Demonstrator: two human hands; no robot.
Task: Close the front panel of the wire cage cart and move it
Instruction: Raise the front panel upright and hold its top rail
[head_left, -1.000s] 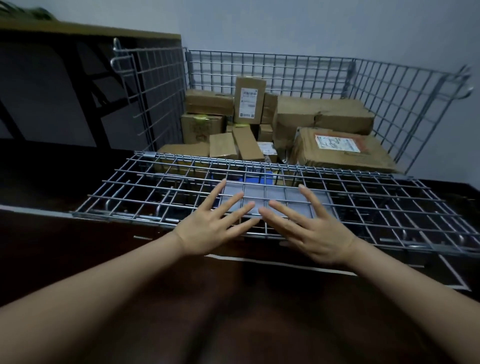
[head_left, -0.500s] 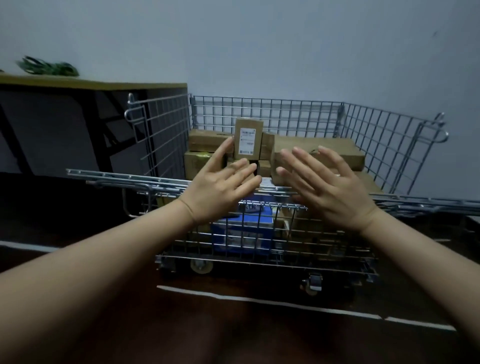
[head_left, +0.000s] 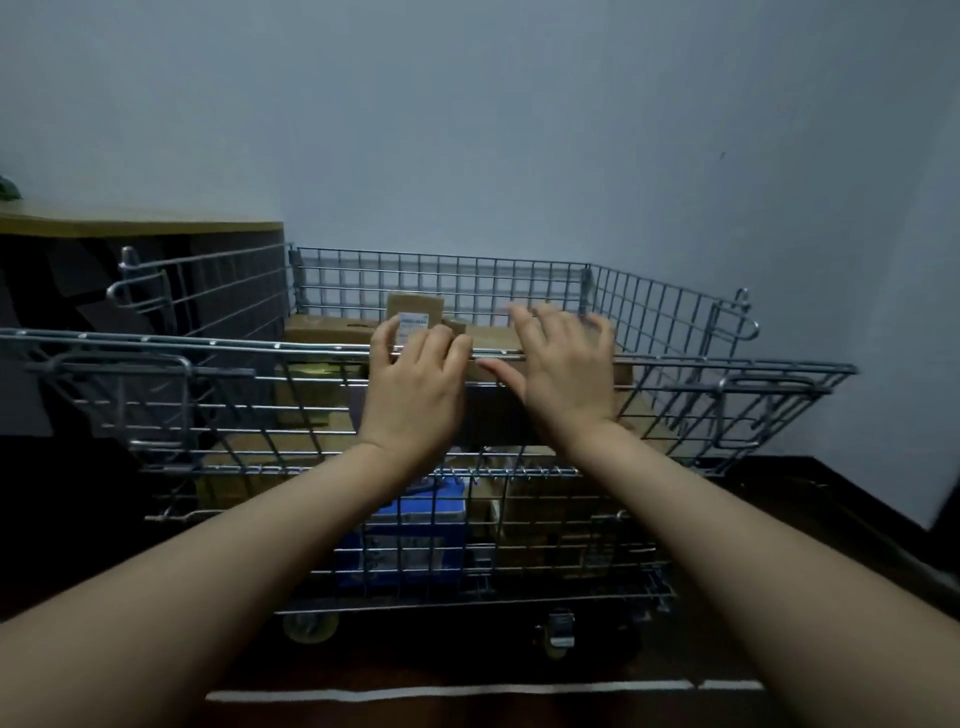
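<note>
Cage cart is right in front of me, parked near the corner of the room, loaded with cardboard boxes and a blue box low down. Front panel is tilted up most of the way but, as far as I can judge, not latched yet: its top rail sits level with the side walls and leans out toward me a bit.

My left hand is flat on the panel near the top rail, fingers loosely curled over the wire, not really clamped. My right hand is open, fingers spread, just at the rail; can't tell if it's touching.

How I'd do it well: push even with both palms near the middle so the panel doesn't twist, then check the latch loops at both ends, left loop and right loop, actually catch on the side hooks. Keep fingertips off the mesh gaps where the panel meets the sides, that looks like a pinch spot.

Room-wise: wall is close behind the cart and on the right, a dark desk sits just beside the left side. So open floor is toward me, over the white line. Pulling back looks like the way out.
</note>
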